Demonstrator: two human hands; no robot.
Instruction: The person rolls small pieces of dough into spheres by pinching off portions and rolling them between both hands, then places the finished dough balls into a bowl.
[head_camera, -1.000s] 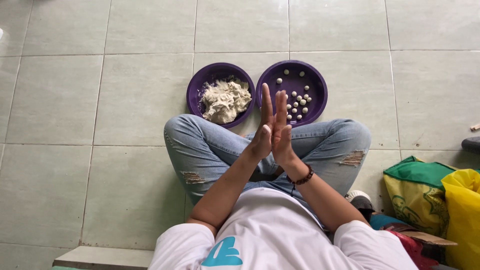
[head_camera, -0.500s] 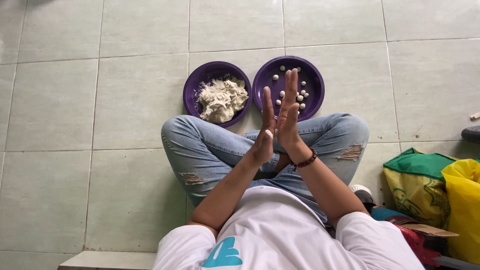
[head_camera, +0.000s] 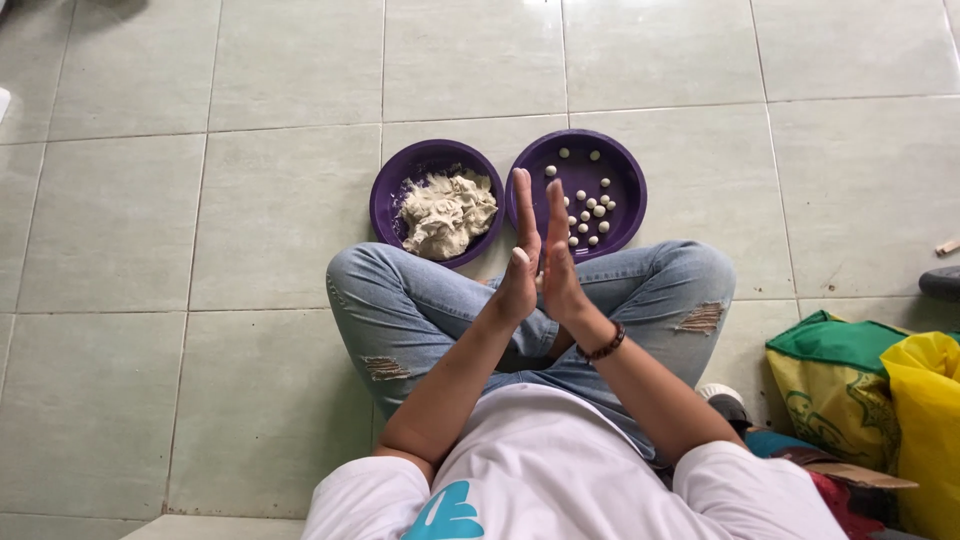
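Note:
I sit cross-legged on a tiled floor in torn blue jeans. My left hand (head_camera: 521, 262) and my right hand (head_camera: 560, 268) are pressed flat, palm against palm, fingers straight and pointing away from me, above my knees. Whatever lies between the palms is hidden. A dark bead bracelet sits on my right wrist. Just beyond the fingertips stand two purple bowls: the left bowl (head_camera: 385, 196) holds a lump of pale dough (head_camera: 445, 212), the right bowl (head_camera: 632, 176) holds several small pale dough balls (head_camera: 590, 207).
Pale green floor tiles (head_camera: 200, 230) spread around the bowls. At my right lie a green and yellow woven bag (head_camera: 830, 385) and a yellow plastic bag (head_camera: 925, 420). A dark object (head_camera: 940, 283) pokes in at the right edge.
My palms have slid against each other: the right hand pushed forward past the left, then drew back level with it. The bowls have not moved.

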